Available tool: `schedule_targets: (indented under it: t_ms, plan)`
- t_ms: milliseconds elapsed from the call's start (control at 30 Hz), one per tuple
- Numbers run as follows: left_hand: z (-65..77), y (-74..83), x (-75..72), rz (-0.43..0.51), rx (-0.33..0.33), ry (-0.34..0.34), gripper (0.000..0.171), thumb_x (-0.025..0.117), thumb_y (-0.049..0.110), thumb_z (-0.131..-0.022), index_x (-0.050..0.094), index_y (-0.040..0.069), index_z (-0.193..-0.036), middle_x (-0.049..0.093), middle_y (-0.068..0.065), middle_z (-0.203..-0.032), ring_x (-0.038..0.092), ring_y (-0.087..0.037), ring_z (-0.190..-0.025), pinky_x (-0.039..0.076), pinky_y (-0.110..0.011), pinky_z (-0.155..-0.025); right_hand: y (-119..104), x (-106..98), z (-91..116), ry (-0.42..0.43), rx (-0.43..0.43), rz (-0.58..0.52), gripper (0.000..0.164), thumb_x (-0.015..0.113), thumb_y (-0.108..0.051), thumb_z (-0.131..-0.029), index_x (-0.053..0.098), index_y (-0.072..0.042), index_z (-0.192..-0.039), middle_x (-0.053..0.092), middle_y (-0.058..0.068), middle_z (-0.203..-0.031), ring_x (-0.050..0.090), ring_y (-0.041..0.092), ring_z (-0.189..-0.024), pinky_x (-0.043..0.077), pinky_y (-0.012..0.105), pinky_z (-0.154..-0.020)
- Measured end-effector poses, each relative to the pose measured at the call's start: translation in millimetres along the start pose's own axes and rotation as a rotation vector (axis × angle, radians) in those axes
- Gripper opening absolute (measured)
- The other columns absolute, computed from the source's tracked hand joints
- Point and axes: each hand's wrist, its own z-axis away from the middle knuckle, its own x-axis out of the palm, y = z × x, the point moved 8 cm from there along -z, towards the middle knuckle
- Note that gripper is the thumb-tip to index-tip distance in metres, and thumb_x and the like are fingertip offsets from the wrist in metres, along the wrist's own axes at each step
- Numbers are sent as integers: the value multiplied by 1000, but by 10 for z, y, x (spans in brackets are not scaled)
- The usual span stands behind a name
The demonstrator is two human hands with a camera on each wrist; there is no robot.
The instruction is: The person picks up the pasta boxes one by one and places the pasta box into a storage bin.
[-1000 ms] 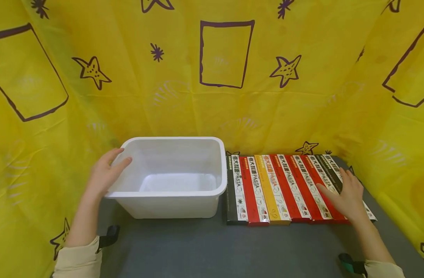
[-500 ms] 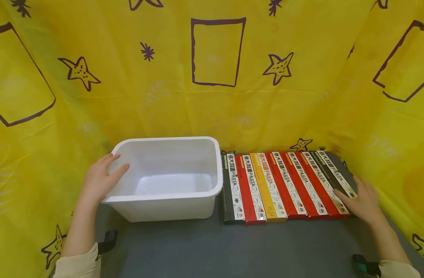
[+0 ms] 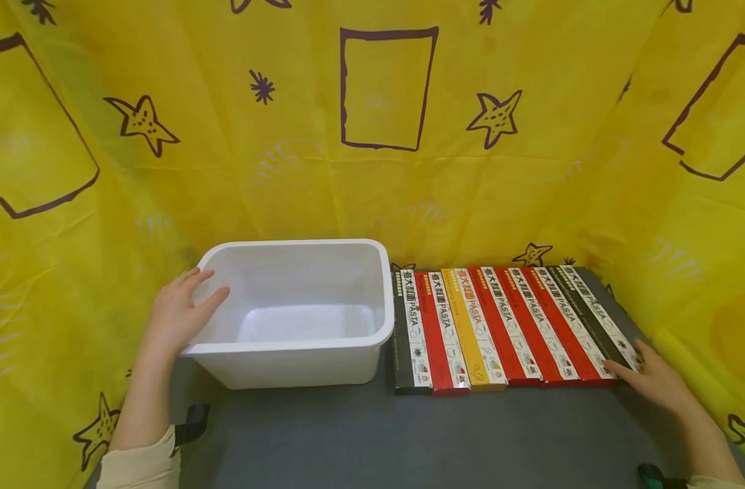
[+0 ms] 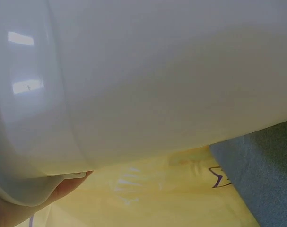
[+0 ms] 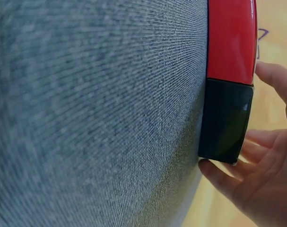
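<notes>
On the left stands a white plastic tub (image 3: 286, 367) with nothing inside. My left hand (image 3: 179, 309) holds its left rim, the thumb over the inside. The left wrist view is mostly filled by the tub's outer wall (image 4: 181, 85); most of that hand is hidden there. Several slim pasta boxes lie side by side on the right, red, yellow and black. At the near end of the rightmost black pasta box (image 3: 592, 319) is my right hand (image 3: 656, 380). Its thumb reaches toward the neighbouring red box (image 5: 230, 42), and its fingers touch the black box's outer side.
A dark grey table (image 3: 360, 435) bears everything. Yellow cloth (image 3: 299, 183) printed with stars and frames hangs at the back and both sides. The leftmost black pasta box (image 3: 411, 333) lies close against the tub's right side.
My right hand has moved from above the boxes outward and down to the near end of the rightmost black pasta box. My left hand stays on the tub; the head view has shifted slightly.
</notes>
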Motion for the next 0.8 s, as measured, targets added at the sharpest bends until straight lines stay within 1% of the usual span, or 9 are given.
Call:
schedule_targets:
  t_ms: [100, 167, 400, 800]
  plan:
    - [3, -4, 6, -2, -12, -12, 66, 51, 46, -99, 44, -5, -141, 31, -36, -147, 25, -60, -131, 18, -73, -102, 37, 20, -9, -24, 26, -5, 99, 45, -53, -97, 3, 27, -138, 18, 54, -133, 24, 68, -119, 26, 75, -93]
    - [5, -7, 7, -2, -20, -17, 67, 50, 46, -99, 44, -5, -142, 31, -35, -147, 24, -59, -131, 18, -73, -102, 43, 23, -16, -29, 28, -11, 98, 44, -53, -97, 4, 27, -139, 18, 54, -134, 23, 68, -120, 26, 75, -93]
    - [19, 1, -10, 8, -30, -16, 66, 50, 46, -99, 44, -4, -142, 31, -35, -148, 24, -60, -131, 18, -73, -102, 92, 53, -3, -63, 47, -53, 98, 41, -54, -98, -2, 24, -140, 15, 53, -135, 22, 69, -120, 26, 75, -92]
    - [22, 5, -12, 10, -26, -9, 66, 50, 46, -99, 45, -4, -141, 31, -34, -148, 24, -59, -132, 18, -74, -102, 101, 22, 15, -45, 42, -37, 96, 42, -52, -99, 4, 27, -138, 19, 55, -132, 26, 69, -118, 29, 74, -92]
